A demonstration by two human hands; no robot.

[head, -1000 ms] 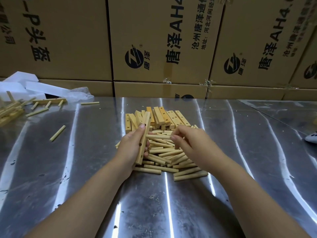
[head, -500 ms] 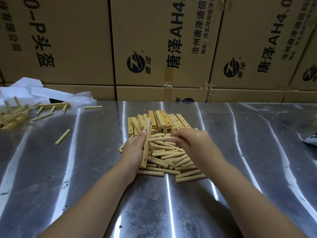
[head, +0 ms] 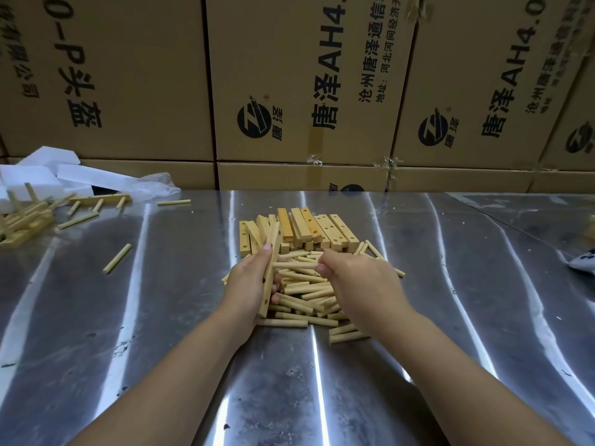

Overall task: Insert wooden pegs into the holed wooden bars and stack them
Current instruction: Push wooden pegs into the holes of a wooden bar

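My left hand [head: 249, 281] grips a holed wooden bar [head: 271, 268], held on edge and pointing away from me. My right hand [head: 357, 281] pinches a wooden peg [head: 294, 265] that lies level, its left end meeting the bar's side. Under both hands is a loose heap of pegs [head: 309, 300]. Behind it lies a pile of holed bars [head: 309, 230]. At the far left are finished bars with pegs [head: 22, 220], and one more pegged bar [head: 99, 199] lies near them.
The steel table [head: 161, 333] carries stray pegs [head: 117, 258] to the left. White foam pieces [head: 48, 175] and clear plastic sit at the back left. Cardboard boxes [head: 289, 91] wall off the far edge. A white object [head: 584, 262] pokes in at the right edge.
The view has tilted up slightly. Both hands stay over the heap, with the right hand bringing its peg level against the side of the bar.
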